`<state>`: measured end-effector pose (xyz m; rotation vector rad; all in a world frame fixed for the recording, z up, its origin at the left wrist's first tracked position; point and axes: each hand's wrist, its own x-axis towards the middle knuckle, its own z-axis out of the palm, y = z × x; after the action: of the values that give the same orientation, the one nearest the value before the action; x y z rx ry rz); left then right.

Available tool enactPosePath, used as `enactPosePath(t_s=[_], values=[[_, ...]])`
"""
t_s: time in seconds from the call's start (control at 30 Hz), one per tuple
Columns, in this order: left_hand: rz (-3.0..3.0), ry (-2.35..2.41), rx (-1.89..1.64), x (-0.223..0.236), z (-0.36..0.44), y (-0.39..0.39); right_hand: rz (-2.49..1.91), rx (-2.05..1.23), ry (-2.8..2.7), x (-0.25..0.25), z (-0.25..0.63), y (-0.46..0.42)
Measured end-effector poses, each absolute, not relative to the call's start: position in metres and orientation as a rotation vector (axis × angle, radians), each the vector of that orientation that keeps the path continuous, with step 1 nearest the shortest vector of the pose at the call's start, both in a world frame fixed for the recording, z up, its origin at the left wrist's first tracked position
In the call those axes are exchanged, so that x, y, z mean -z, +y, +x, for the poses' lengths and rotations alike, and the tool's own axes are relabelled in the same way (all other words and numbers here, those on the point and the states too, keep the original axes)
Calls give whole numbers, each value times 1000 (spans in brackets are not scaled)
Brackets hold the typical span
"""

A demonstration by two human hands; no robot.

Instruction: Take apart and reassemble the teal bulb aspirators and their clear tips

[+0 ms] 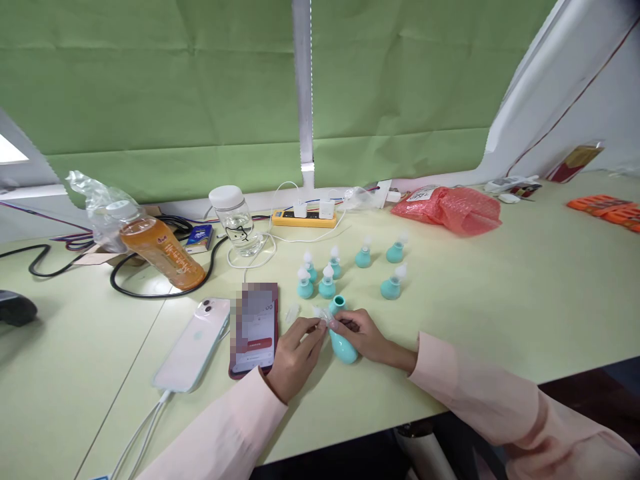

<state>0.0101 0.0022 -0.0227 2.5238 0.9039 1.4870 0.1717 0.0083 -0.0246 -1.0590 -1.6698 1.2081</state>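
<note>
**Head view: a teal bottle (344, 348) half covered by fingers**

The bottle sits at the table's (470, 300) near side, its open mouth showing and its middle hidden by the right hand (357, 328), which is curled around it. The left hand (297, 353) pinches a clear piece (323, 313) just beside the bottle's neck; fingertips mask most of its shape. Beyond stand seven small teal bulbs (391, 288) with translucent tips, the front ones partly overlapping those behind.

The dark-cased phone's (253, 330) screen is blocked out along its left side; only "00" reads clearly, above a red button. An apple logo marks the pale phone (193, 347). White lettering on the orange drink bottle (163, 250) and print on the red bag's (447, 208) white label are illegible. A cat face decorates the clear jar (236, 223). A dark object (17, 308) is cut off at the left edge.
</note>
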Motion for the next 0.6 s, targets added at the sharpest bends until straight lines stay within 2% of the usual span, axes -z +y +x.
enactPosePath(t_s=[0.23, 0.43, 0.6], values=[[2866, 925, -1387, 32, 2, 4, -1050, -1216, -1645, 23, 170, 6], [2727, 891, -1436, 21, 9, 4, -1066, -1184, -1680, 24, 171, 6], [2662, 939, -1341, 16, 11, 2, -1100, -1067, -1746, 25, 172, 6]])
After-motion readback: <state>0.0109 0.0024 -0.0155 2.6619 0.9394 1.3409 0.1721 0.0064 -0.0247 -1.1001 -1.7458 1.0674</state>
